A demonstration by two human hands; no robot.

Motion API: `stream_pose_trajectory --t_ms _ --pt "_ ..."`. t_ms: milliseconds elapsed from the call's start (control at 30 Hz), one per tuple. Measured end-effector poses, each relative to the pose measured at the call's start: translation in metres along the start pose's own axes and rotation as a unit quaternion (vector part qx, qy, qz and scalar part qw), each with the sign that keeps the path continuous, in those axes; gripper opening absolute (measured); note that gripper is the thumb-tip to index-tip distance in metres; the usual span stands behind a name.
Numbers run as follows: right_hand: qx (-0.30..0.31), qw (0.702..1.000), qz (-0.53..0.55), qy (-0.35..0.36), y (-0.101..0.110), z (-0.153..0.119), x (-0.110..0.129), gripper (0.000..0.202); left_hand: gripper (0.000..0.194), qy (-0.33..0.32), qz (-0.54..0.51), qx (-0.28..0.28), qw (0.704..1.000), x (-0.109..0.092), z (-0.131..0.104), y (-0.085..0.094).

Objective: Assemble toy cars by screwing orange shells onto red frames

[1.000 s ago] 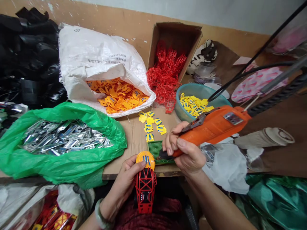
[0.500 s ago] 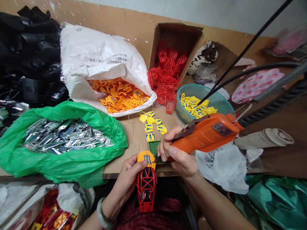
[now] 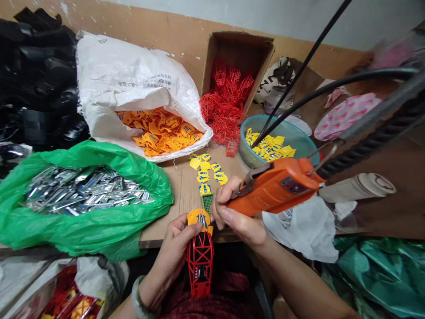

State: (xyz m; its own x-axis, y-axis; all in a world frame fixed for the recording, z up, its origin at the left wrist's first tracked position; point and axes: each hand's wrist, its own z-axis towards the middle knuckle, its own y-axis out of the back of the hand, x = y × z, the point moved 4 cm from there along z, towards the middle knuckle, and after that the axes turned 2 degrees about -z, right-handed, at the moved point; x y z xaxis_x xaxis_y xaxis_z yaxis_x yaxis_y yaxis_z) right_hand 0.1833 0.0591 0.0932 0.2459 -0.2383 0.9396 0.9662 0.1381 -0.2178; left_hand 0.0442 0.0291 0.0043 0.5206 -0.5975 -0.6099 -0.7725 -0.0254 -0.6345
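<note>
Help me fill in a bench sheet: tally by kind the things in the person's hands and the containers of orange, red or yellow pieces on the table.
Toy car, left hand: 1
Power tool, right hand: 1
White sack, orange pieces: 1
Cardboard box, red pieces: 1
Bowl, yellow pieces: 1
Total: 5

Chinese print (image 3: pixel 145 79) was seen on a white sack (image 3: pixel 142 95).
Its small, upside-down lines could not be read reliably; a faint sign (image 3: pixel 103 40) was printed beyond. Black letters on a cloth bag (image 3: pixel 268 84) were partly hidden.
</note>
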Motion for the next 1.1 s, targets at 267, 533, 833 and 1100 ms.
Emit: stream_pose_trajectory --t_ms 267,533,833,1100 --pt "-0.083 0.994 0.056 0.051 0.026 -0.001 0.002 0.019 0.038 0.011 -0.001 -0.042 0.999 -0.007 -0.003 0.016" --pt "-0.114 0.993 0.019 0.013 0.046 -0.016 -0.035 0.022 0.036 0.018 -0.010 -0.032 0.999 0.003 0.002 0.026" --pt "-0.093 0.996 0.010 0.005 0.044 -0.022 -0.044 0.022 0.035 0.014 -0.011 -0.031 0.999 0.003 0.004 0.026" --pt "-0.087 0.996 -0.002 0.013 0.045 -0.022 -0.046 0.021 0.038 0.014 -0.001 -0.036 0.999 0.002 0.003 0.025"
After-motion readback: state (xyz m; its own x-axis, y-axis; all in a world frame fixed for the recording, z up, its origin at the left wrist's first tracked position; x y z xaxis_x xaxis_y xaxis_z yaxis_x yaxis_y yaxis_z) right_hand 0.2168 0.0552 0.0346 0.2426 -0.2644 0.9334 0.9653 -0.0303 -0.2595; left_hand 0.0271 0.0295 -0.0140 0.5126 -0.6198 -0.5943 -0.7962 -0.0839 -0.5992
